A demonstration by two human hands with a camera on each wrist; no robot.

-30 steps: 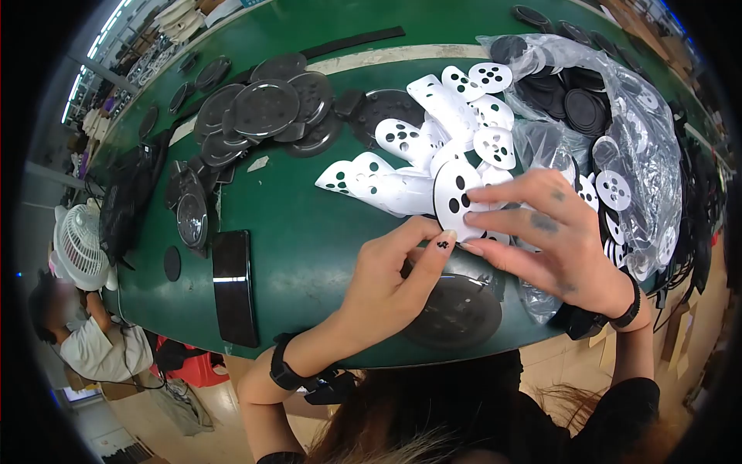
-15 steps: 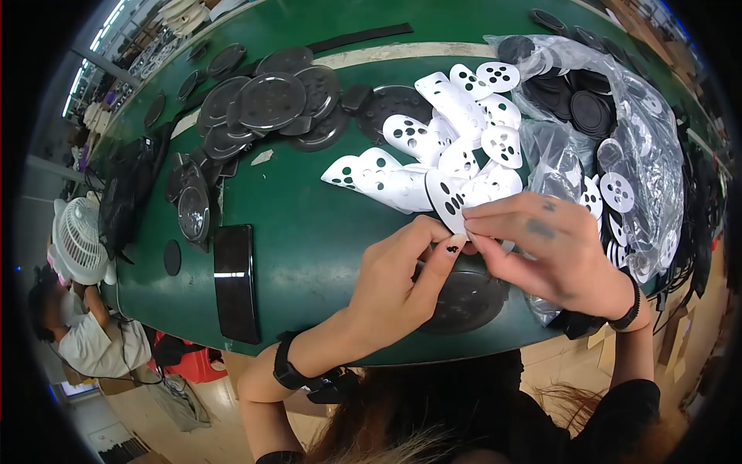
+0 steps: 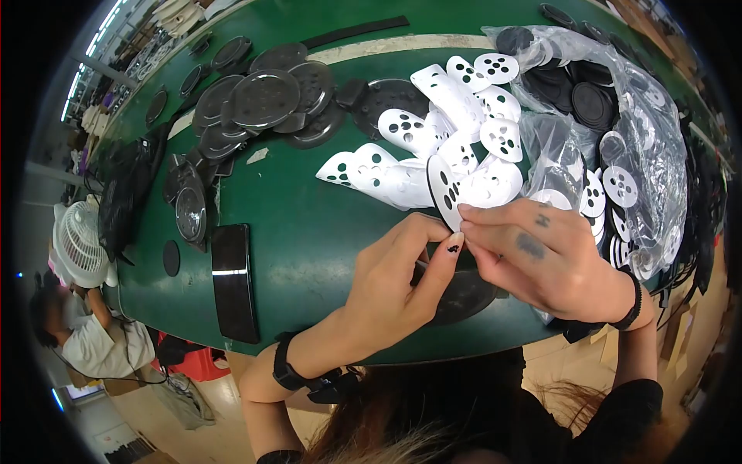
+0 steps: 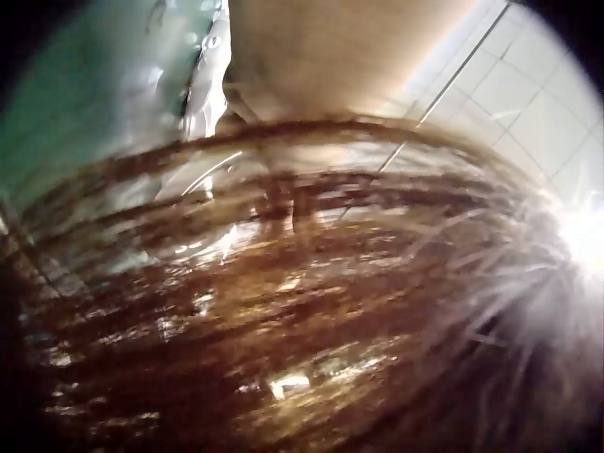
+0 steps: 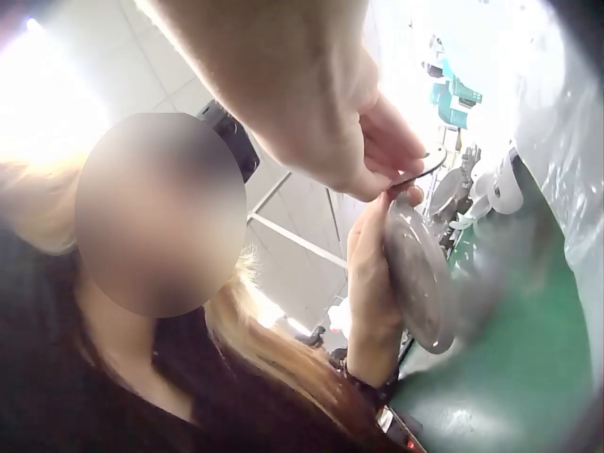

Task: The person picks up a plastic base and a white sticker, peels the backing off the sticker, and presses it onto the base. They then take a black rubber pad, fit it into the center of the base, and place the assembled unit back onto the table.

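Observation:
A round white disc (image 3: 444, 190) with several dark oval holes and a dark edge stands tilted between the hands in the head view. My left hand (image 3: 389, 267) pinches its lower edge between thumb and forefinger. From the other side, my right hand (image 3: 537, 251) grips the same edge with bunched fingertips. Below them is a dark see-through oval disc (image 3: 468, 298), partly hidden by the hands. In the right wrist view this smoky disc (image 5: 420, 283) overlaps the left hand (image 5: 371, 293). Hair (image 4: 283, 283) covers most of the left wrist view.
White perforated sheets (image 3: 386, 174) lie heaped behind the hands. Dark clear discs (image 3: 267, 99) are piled at back left. A plastic bag (image 3: 641, 155) of black and white discs lies right. A phone (image 3: 235, 283) and small black disc (image 3: 171, 257) lie left on the green table (image 3: 309, 255).
The white disc has turned from facing the camera to a steeper, narrower angle. My right hand's spread fingers have drawn together at its lower edge. The left hand keeps its pinch.

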